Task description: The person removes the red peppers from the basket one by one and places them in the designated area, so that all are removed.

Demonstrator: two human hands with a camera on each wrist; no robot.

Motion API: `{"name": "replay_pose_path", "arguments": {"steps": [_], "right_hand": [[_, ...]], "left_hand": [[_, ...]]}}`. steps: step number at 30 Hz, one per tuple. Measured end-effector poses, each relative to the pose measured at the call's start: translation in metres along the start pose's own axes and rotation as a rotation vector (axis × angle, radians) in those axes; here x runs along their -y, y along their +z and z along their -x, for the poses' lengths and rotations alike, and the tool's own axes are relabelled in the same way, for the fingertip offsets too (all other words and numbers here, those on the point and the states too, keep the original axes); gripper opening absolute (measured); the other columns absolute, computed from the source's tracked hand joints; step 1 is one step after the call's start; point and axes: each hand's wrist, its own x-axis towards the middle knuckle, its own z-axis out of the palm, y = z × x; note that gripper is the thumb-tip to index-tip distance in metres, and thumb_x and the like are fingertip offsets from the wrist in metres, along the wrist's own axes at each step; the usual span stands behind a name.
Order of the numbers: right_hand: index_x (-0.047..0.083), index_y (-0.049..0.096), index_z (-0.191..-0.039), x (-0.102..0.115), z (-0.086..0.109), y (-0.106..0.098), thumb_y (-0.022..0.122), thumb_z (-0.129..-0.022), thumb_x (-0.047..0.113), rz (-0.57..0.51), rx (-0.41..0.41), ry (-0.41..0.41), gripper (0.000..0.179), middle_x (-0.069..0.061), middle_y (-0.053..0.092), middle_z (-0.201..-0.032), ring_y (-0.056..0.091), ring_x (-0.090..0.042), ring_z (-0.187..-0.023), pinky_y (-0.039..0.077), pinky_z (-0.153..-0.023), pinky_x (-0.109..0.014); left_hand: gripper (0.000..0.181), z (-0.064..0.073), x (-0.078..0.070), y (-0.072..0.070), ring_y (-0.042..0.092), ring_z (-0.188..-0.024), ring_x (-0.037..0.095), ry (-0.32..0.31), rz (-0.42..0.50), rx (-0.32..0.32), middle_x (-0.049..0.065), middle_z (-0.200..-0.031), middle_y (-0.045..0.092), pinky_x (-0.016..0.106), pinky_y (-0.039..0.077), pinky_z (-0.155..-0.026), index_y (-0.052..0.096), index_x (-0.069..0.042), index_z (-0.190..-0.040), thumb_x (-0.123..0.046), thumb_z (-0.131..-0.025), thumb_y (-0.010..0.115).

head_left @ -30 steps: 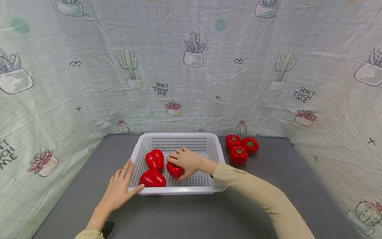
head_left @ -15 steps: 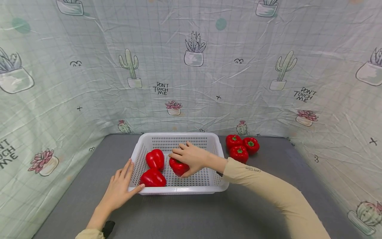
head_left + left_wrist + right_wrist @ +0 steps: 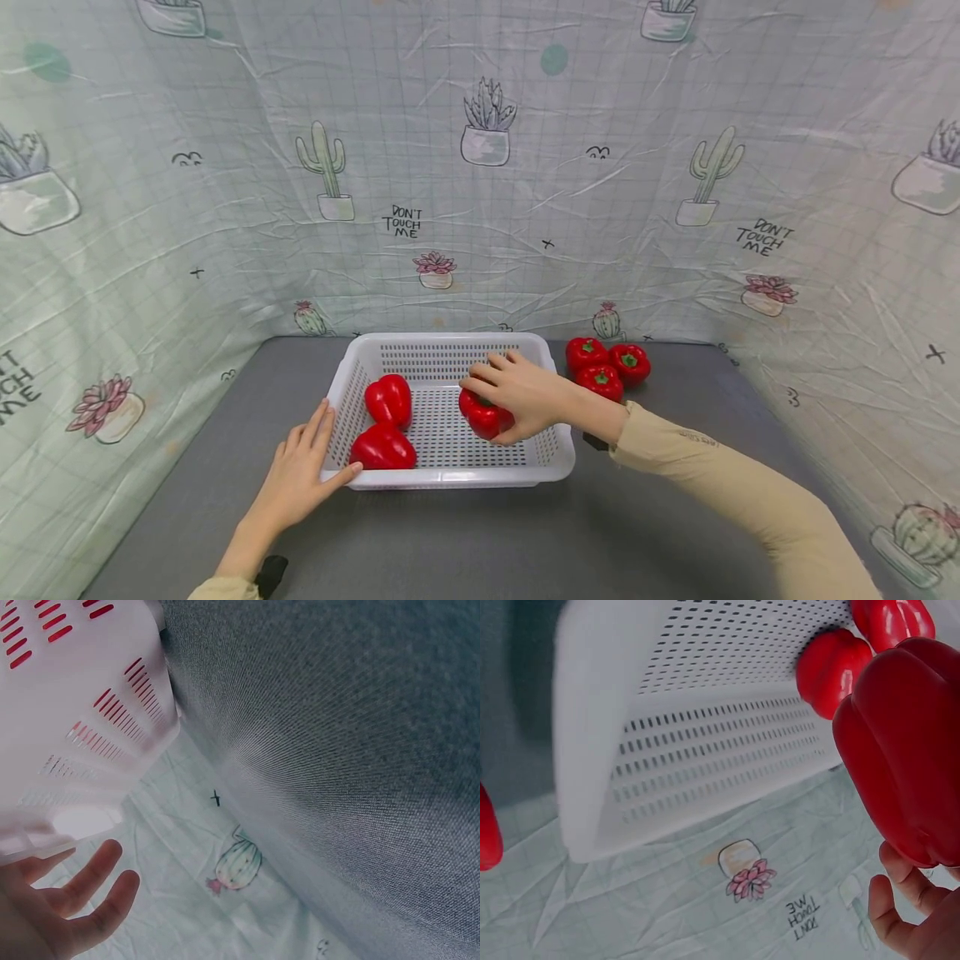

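My right hand point(image 3: 528, 396) grips a red bell pepper point(image 3: 483, 417) from above, over the right half of a white perforated plastic basket point(image 3: 468, 477). In the right wrist view this bell pepper point(image 3: 907, 750) is large and close, held clear of the basket floor. Two more red bell peppers stay in the basket's left half, one behind point(image 3: 388, 400) and one in front point(image 3: 382, 448). My left hand point(image 3: 296, 471) rests on the basket's left rim near the front corner, fingers fairly straight. Those fingers point(image 3: 105, 915) show beside the basket wall in the left wrist view.
Three red bell peppers point(image 3: 600, 382) stand grouped on the grey table point(image 3: 465, 542), just right of the basket's back corner, stems up. A printed cloth point(image 3: 555, 183) with cactus drawings hangs behind and at both sides.
My right hand has carried its bell pepper rightward from beside the other two, across the basket. The left hand and the basket stay where they were.
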Motion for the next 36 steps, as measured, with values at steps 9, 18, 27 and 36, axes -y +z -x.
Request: {"name": "replay_pose_path", "arguments": {"steps": [9,18,27,36], "right_hand": [[0.018,0.040,-0.129,-0.002,0.034,-0.002,0.070,-0.063,0.051,-0.004,-0.034,0.066,0.080,-0.002,0.048,-0.118,0.041,-0.019,-0.107,0.042,-0.084,-0.036],[0.021,0.038,-0.131,-0.005,0.068,0.002,0.070,-0.063,0.052,-0.049,-0.064,0.162,0.082,-0.003,0.045,-0.118,0.038,-0.019,-0.107,0.041,-0.083,-0.039],[0.019,0.043,-0.129,-0.009,0.100,0.008,0.079,-0.052,0.047,-0.069,-0.156,0.273,0.090,-0.005,0.047,-0.117,0.039,-0.021,-0.108,0.044,-0.082,-0.043],[0.016,0.044,-0.127,-0.018,0.131,0.023,0.081,-0.047,0.044,-0.044,-0.223,0.352,0.093,-0.007,0.049,-0.117,0.040,-0.025,-0.107,0.044,-0.080,-0.050]], "left_hand": [[0.092,0.000,-0.001,-0.001,0.035,-0.112,0.038,0.005,-0.002,-0.004,0.020,-0.144,0.023,0.059,0.033,-0.087,0.026,0.002,-0.138,-0.052,-0.073,0.061],[0.092,0.001,-0.002,-0.002,0.035,-0.112,0.038,0.001,0.001,0.000,0.020,-0.144,0.023,0.059,0.033,-0.086,0.026,0.003,-0.138,-0.052,-0.073,0.061],[0.092,0.001,-0.002,0.001,0.035,-0.112,0.037,0.004,0.002,-0.005,0.020,-0.144,0.024,0.058,0.033,-0.087,0.027,0.002,-0.138,-0.052,-0.073,0.062],[0.093,0.000,0.000,0.000,0.033,-0.113,0.038,-0.005,0.003,0.005,0.021,-0.144,0.022,0.059,0.032,-0.087,0.025,0.002,-0.138,-0.052,-0.073,0.061]]}}
